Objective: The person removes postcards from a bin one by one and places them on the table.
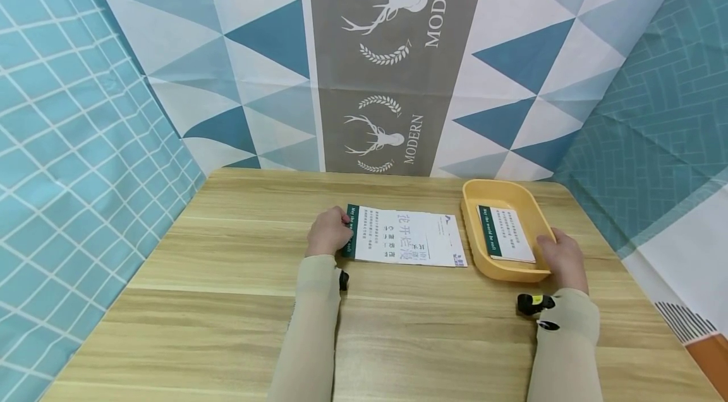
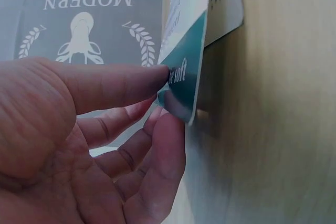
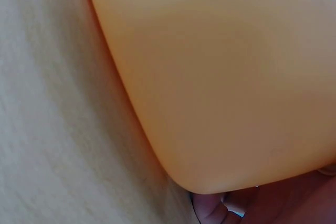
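Observation:
Several overlapping cards lie in a row on the wooden table. The leftmost card [image 1: 366, 234] is white with a dark green strip and printed text. My left hand [image 1: 328, 231] pinches its green end, and in the left wrist view the thumb presses on the strip [image 2: 184, 77] with fingers behind the card's edge. A yellow plastic tray [image 1: 474, 244] stands to the right of the row. My right hand [image 1: 564, 260] grips its right rim, thumb over the edge; most of its fingers are hidden behind the tray wall [image 3: 220, 103] in the right wrist view.
Inside the tray lies a small stack of cards [image 1: 506, 233], the top one also green-edged. At the row's right end is a card with a purple logo [image 1: 452, 237]. Patterned cloth [image 1: 387, 73] hangs behind the table [image 1: 426, 339] and at both sides.

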Demonstrator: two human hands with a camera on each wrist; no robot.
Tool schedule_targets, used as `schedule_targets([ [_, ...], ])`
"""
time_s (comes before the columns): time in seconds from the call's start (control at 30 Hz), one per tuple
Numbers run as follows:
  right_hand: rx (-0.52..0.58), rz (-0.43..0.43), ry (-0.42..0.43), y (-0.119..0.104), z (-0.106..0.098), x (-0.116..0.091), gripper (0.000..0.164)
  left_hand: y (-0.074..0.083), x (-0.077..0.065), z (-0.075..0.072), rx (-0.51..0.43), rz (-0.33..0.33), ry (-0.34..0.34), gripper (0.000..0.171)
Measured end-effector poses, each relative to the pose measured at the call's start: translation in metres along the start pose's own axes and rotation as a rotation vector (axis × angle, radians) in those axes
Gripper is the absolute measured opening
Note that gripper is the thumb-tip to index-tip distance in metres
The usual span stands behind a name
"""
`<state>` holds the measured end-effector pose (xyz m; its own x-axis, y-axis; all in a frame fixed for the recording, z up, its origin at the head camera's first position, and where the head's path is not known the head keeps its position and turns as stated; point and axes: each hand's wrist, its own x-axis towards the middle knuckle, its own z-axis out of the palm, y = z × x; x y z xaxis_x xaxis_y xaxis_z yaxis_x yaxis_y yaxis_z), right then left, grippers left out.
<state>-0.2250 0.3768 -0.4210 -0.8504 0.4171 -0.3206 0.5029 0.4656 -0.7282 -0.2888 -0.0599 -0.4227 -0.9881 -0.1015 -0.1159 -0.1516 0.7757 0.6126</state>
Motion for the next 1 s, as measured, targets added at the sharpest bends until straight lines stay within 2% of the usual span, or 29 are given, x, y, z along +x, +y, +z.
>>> schedule_targets([
  [0.5,-0.017,-0.003,-0.002,0.0,-0.001,0.0006,0.065,0.0009,0.0014,0.0059,0.069,0.025,0.012,0.027],
  [1.0,-0.023,-0.009,-0.004,-0.0003,-0.0014,0.0003,0.065,0.0017,0.0004,0.0059,0.095,0.031,0.014,0.025],
])
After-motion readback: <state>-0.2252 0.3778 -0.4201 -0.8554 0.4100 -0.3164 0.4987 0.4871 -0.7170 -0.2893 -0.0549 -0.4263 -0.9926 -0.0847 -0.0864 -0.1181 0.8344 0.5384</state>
